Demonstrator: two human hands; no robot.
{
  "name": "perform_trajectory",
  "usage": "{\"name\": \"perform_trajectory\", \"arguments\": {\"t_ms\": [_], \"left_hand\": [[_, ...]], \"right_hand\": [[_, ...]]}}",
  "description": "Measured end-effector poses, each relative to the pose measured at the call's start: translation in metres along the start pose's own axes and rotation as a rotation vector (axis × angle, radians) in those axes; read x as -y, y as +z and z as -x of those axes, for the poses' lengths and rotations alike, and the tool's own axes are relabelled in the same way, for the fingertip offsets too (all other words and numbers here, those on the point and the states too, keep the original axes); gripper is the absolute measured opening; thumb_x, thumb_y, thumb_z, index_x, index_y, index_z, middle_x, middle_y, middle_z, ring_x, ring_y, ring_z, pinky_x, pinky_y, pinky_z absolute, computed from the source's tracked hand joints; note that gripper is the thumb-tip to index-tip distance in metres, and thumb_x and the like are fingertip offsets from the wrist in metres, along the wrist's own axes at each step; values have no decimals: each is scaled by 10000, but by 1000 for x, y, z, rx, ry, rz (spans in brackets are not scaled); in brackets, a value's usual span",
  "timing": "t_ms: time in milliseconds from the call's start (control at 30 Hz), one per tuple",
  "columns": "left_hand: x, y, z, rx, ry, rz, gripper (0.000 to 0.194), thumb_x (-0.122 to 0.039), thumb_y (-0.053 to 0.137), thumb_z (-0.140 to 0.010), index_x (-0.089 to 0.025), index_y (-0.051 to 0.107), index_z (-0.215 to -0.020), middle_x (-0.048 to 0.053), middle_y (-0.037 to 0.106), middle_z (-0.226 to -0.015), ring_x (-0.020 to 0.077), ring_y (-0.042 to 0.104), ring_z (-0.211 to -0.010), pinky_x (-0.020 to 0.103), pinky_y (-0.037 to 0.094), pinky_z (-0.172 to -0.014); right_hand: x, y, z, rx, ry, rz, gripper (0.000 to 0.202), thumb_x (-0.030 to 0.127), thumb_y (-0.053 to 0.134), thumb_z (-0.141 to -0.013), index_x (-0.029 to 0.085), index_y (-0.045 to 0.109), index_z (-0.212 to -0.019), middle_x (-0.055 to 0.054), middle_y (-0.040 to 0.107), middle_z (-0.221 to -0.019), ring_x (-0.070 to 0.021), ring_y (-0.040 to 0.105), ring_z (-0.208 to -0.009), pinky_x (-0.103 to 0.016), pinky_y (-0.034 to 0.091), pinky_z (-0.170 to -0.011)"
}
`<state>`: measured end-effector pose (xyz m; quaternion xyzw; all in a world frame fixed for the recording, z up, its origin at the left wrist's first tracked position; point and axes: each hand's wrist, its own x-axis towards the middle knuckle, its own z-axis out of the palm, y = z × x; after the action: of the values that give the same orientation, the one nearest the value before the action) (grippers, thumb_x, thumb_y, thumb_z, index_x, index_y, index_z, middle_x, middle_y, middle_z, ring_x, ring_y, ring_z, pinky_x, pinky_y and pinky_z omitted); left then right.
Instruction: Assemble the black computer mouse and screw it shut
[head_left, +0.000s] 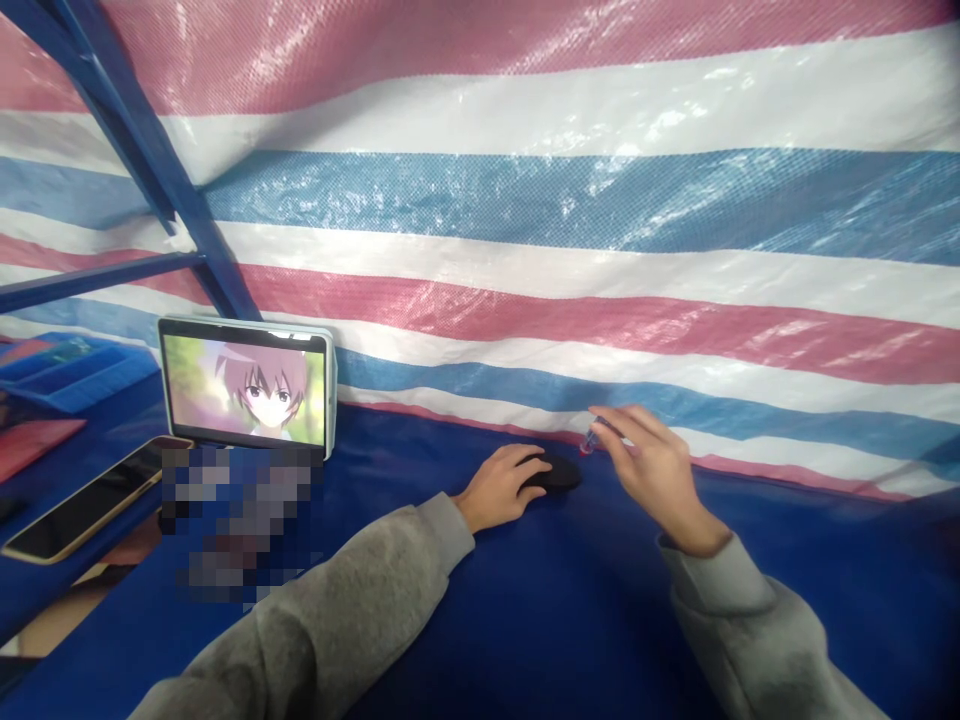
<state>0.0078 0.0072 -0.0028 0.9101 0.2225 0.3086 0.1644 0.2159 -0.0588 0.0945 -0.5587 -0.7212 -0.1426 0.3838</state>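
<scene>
My left hand [501,488] has its fingers curled over the left edge of a flat, round black object [562,474] lying on the blue table. Between the thumb and fingers of my right hand [652,470] is a small clear piece with a reddish lower end [587,443]. It is held just above the far right side of the black object. What this small piece is, I cannot make out. Both forearms are in grey sleeves.
A tablet [247,390] showing a cartoon stands at the left. Nearer lies a phone [97,500], beside a blurred-out patch. A blue compartment tray [75,370] sits at the far left. Striped plastic sheeting [570,200] hangs behind the table, with a blue metal frame [142,120].
</scene>
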Motion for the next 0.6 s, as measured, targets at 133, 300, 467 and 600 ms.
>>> {"name": "perform_trajectory", "arguments": {"t_ms": [133, 300, 467, 600], "left_hand": [[-1, -1, 0, 2, 26, -10, 328, -262, 661, -887, -217, 603, -1207, 81, 552, -1348, 240, 513, -1252, 431, 404, -1103], [-1, 0, 0, -4, 50, -6, 316, -272, 647, -897, -216, 599, -1205, 85, 550, -1346, 247, 510, -1254, 447, 397, -1109], [0, 0, 0, 12, 42, -3, 312, -283, 629, -906, -230, 590, -1211, 84, 548, -1351, 244, 504, -1268, 457, 394, -1110], [-1, -1, 0, 6, 33, -4, 324, -272, 650, -892, -219, 597, -1207, 86, 550, -1351, 246, 508, -1263, 447, 395, -1113]], "right_hand": [[4, -1, -2, 68, -35, -47, 260, 294, 448, -970, 225, 659, -1106, -60, 676, -972, -184, 654, -882, -315, 511, -837], [7, 4, -1, 103, 55, 16, 259, 293, 428, -962, 188, 619, -1103, -60, 654, -937, -142, 594, -637, -302, 499, -705], [7, 9, 0, 74, 89, 45, 185, 302, 457, -941, 210, 614, -976, -61, 657, -881, -184, 622, -723, -315, 486, -725], [6, 8, 1, 148, 78, 32, 256, 182, 405, -909, 205, 618, -1050, -70, 648, -944, -196, 631, -773, -321, 482, -727]]}}
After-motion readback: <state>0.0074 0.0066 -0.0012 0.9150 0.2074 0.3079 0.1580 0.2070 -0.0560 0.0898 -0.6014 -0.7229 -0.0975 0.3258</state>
